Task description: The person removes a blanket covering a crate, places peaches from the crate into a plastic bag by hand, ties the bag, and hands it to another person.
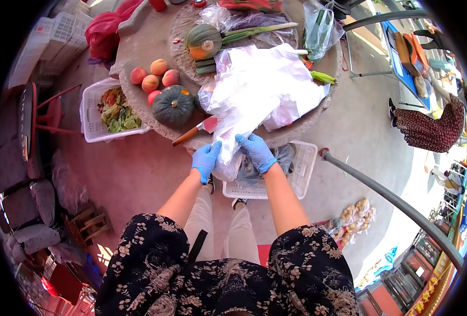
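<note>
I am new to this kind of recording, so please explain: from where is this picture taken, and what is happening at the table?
No machine is here. This single round view comes from a camera on a person's head, looking forward and down. The gloved left hand and right hand are that person's own; both grip the near end of some white plastic. It spreads across a round table, beside peaches, a dark green pumpkin, an orange-and-green pumpkin and what looks like a brown-handled knife.
</note>
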`<act>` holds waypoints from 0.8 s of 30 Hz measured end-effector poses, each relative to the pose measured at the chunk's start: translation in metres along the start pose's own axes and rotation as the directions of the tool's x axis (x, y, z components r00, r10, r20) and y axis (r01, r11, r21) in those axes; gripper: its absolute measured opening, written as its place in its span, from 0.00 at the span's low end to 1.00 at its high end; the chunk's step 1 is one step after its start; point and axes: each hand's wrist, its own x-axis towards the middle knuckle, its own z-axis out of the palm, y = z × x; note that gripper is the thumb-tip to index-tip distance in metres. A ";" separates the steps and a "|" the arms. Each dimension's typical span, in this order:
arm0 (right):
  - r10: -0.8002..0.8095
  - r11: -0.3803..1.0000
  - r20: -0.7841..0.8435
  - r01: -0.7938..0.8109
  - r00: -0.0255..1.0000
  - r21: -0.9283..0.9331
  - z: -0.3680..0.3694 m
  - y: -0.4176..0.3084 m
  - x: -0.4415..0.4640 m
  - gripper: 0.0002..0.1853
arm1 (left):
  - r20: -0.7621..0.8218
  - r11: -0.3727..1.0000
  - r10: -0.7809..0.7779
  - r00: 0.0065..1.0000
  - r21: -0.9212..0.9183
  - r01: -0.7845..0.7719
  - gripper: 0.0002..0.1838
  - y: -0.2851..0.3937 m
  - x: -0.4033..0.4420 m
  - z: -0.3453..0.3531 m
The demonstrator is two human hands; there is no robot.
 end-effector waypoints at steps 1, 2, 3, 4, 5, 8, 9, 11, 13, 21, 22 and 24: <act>-0.030 0.991 0.014 0.031 0.999 -0.131 0.008 -0.007 0.003 0.15 | -0.023 0.993 0.021 1.000 0.114 -0.018 0.24 0.002 -0.003 -0.003; -0.110 0.976 -0.053 0.098 0.992 -0.193 0.012 -0.016 0.005 0.13 | -0.096 0.984 0.070 0.993 0.171 -0.053 0.26 0.006 -0.005 -0.007; -0.186 0.941 -0.108 0.145 0.977 -0.306 0.000 -0.005 0.022 0.15 | -0.104 0.976 0.114 0.988 0.196 -0.092 0.26 0.007 -0.001 -0.013; -0.197 0.919 -0.152 0.129 0.968 -0.373 -0.001 -0.015 0.019 0.17 | -0.112 0.966 0.158 0.981 0.222 -0.130 0.26 0.008 0.006 -0.021; -0.212 0.892 -0.195 0.108 0.958 -0.438 -0.002 -0.025 0.017 0.21 | -0.116 0.954 0.202 0.972 0.249 -0.169 0.26 0.009 0.012 -0.027; -0.373 0.851 -0.236 0.230 0.897 -0.473 -0.019 -0.012 0.039 0.26 | -0.132 0.882 0.314 0.940 0.406 -0.238 0.27 0.041 0.014 -0.033; -0.425 0.830 -0.249 0.265 0.870 -0.491 -0.020 -0.018 0.041 0.26 | -0.137 0.861 0.347 0.928 0.438 -0.257 0.28 0.052 0.016 -0.033; -0.342 0.929 -0.286 0.277 0.895 -0.244 -0.020 -0.029 0.043 0.17 | -0.120 0.948 0.252 0.960 0.229 -0.220 0.21 0.063 0.025 -0.032; -0.271 0.934 -0.284 0.323 0.920 0.155 -0.009 -0.046 0.037 0.12 | -0.061 0.974 0.228 0.972 0.015 -0.227 0.17 0.063 0.039 -0.034; -0.288 0.724 0.210 0.069 0.934 0.686 -0.065 -0.027 0.029 0.11 | -0.295 0.888 0.460 0.838 0.155 -0.433 0.14 0.072 0.033 -0.052; -0.211 0.775 0.073 0.121 0.975 0.621 -0.058 -0.022 0.028 0.13 | -0.302 0.875 0.484 0.821 0.157 -0.457 0.14 0.079 0.028 -0.055; 0.043 0.887 0.131 -0.098 0.990 0.452 -0.036 -0.012 0.017 0.18 | -0.231 0.881 0.434 0.871 -0.093 -0.463 0.11 0.099 0.012 -0.057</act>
